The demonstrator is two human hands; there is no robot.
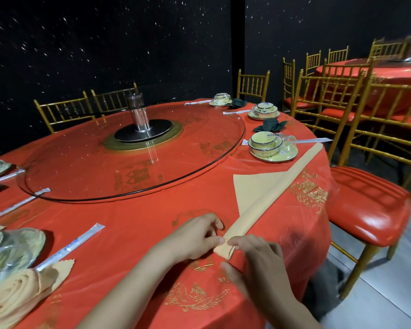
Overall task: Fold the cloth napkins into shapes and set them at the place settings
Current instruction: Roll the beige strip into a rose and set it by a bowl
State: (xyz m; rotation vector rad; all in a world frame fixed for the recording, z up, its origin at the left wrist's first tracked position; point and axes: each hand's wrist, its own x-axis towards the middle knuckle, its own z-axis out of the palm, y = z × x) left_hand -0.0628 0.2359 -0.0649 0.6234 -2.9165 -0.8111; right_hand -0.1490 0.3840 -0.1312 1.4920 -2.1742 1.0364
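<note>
While the rolled tan napkin [274, 189] stretches toward the counter's [133, 222] right edge, my left hand [196, 237] and right hand [259, 260] pinch its near end, probably to start coiling it.

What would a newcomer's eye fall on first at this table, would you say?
The big glass turntable in the middle of the red tablecloth stands out first. Near the front edge, the left hand and right hand pinch the near end of a peach napkin rolled into a long strip slanting away to the right. A finished rose-shaped napkin lies at lower left.
</note>
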